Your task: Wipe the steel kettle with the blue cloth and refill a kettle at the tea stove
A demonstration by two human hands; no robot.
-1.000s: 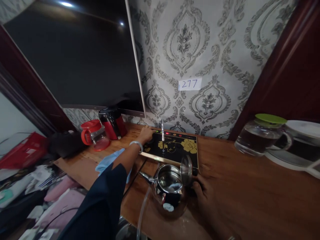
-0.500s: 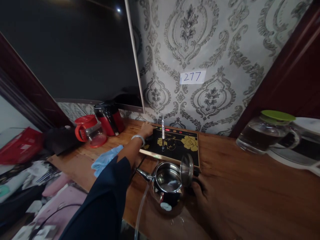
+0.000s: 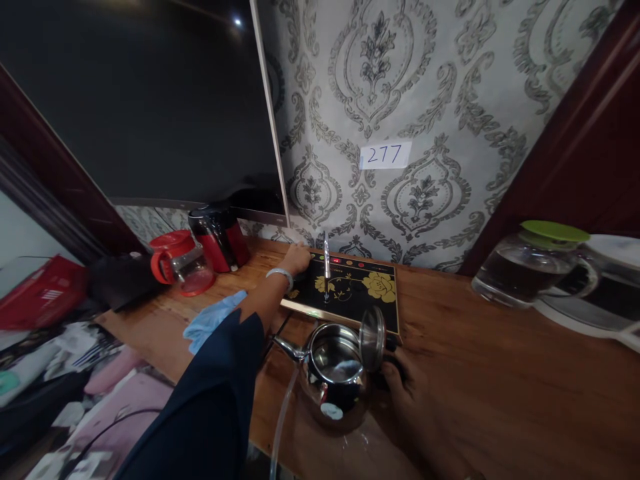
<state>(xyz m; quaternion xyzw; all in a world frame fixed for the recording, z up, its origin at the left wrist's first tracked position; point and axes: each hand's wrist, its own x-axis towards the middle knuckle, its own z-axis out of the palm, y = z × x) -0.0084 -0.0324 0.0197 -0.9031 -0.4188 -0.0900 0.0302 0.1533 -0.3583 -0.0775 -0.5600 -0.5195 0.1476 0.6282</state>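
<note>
Shiny stainless-steel kettle (image 3: 336,381) with hinged lid (image 3: 373,339) tipped upright. Sits on the wooden tabletop (image 3: 500,373) just in front of the black glass stove panel with gold flowers (image 3: 373,288), near the front edge, spout pointing left. Appears to hold a little water, though reflections make that hard to judge.

Gripped at the handle side by the right hand (image 3: 407,390), fingers curled closed around it, largely in shadow. Reached past by the left hand (image 3: 296,259), dark sleeve and pale bangle stretched forward, fingers loosely extended and holding nothing, tips resting at the near-left corner of the panel beside a row of small lit red and green marks. Cannot tell whether a key is actually pressed.

Reads as a step at the controls, with the kettle steadied meanwhile. Calls for a level hold on any shift of the kettle, given the open lid, and for clearance from the thin metal spout (image 3: 326,261) standing upright on the panel.

Nearby: clear hose (image 3: 280,427) trailing off the front edge, crumpled blue cloth (image 3: 210,320), red-lidded glass jug (image 3: 181,268) at the left.
</note>
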